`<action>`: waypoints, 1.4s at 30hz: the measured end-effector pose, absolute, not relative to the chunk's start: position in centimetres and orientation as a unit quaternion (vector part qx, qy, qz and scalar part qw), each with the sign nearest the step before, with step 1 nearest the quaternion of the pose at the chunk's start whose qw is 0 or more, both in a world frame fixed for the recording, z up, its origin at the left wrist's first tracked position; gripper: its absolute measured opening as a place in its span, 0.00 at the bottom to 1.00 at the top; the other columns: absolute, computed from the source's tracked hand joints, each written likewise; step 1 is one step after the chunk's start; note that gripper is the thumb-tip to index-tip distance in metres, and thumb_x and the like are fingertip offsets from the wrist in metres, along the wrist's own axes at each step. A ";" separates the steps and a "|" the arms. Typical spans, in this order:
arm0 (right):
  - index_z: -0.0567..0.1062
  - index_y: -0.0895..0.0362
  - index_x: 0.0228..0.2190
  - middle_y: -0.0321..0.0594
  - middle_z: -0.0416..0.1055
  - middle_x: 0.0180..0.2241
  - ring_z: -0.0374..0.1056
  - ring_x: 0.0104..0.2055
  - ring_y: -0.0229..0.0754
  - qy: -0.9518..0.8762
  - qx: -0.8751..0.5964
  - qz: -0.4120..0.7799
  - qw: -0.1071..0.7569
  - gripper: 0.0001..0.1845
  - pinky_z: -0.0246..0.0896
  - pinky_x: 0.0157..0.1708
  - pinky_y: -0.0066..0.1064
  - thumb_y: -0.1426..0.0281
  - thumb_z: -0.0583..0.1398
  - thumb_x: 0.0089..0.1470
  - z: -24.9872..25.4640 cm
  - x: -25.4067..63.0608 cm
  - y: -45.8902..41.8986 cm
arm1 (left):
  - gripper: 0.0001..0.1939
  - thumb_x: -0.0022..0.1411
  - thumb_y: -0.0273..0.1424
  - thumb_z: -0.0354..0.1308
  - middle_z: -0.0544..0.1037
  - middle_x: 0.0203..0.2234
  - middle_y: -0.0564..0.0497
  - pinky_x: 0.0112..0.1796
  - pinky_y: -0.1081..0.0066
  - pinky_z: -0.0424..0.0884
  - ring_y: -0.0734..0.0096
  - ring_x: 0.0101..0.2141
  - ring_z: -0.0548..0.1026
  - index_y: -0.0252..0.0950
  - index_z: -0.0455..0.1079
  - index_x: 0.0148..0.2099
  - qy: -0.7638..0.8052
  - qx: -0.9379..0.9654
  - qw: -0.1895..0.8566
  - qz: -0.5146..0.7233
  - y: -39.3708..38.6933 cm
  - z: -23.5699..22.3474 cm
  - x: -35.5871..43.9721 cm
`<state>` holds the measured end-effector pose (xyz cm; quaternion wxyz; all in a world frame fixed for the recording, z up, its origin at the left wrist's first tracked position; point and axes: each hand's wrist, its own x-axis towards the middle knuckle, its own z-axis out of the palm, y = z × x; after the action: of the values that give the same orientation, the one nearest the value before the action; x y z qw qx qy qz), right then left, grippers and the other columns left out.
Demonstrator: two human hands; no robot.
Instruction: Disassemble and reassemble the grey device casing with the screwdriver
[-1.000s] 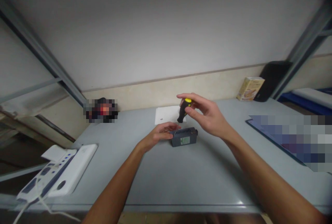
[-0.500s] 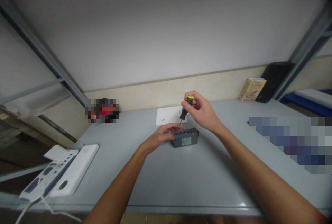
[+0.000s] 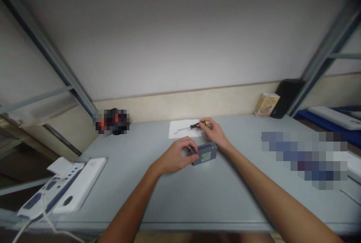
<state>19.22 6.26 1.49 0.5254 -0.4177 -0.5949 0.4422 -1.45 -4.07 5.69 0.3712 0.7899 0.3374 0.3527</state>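
Note:
A dark grey vented box with a pale label stands on the table, and my left hand grips its left end between thumb and fingers. Behind the box, my right hand has its fingers closed around the black and yellow handle of a screwdriver. The screwdriver lies low over a white sheet of paper, its shaft pointing left. Several tiny dark screws rest on the paper near the tip.
On the left of the grey table lie a white power strip with cables and a white flat case. A yellow carton and a black speaker-like block stand at the back right. Blurred items lie at both sides.
The screwdriver has gone from upright at the box to nearly flat over the paper, with my right hand lowered. My left hand now grips the box's end. Another dark speck shows on the paper.

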 end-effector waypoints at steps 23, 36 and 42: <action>0.74 0.56 0.43 0.38 0.78 0.27 0.58 0.17 0.33 -0.595 -0.433 0.456 0.500 0.31 0.49 0.17 0.26 0.45 0.66 0.47 1.8 20.2 6.2 | 0.12 0.65 0.40 0.63 0.79 0.37 0.48 0.44 0.67 0.71 0.65 0.39 0.77 0.35 0.73 0.42 0.406 0.690 0.402 0.445 -2.6 1.3 -0.2; 0.75 0.57 0.42 0.42 0.78 0.27 0.58 0.19 0.34 -0.535 -0.460 0.432 0.562 0.35 0.51 0.20 0.28 0.41 0.66 0.45 3.7 22.2 6.8 | 0.11 0.69 0.37 0.57 0.76 0.44 0.46 0.54 0.62 0.66 0.61 0.48 0.72 0.38 0.74 0.49 0.421 0.791 0.279 0.345 -3.1 2.2 -1.0; 0.75 0.56 0.41 0.42 0.79 0.29 0.57 0.20 0.33 -0.506 -0.458 0.428 0.593 0.32 0.51 0.20 0.27 0.43 0.67 0.46 4.3 23.4 7.1 | 0.36 0.48 0.41 0.76 0.71 0.51 0.46 0.57 0.60 0.66 0.59 0.52 0.71 0.43 0.71 0.59 0.357 0.847 0.316 0.236 -3.9 3.9 -2.0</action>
<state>23.45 7.06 4.35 0.5926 -0.4582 -0.5058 0.4278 -2.02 -3.95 3.92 0.3159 0.8469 0.3569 0.2359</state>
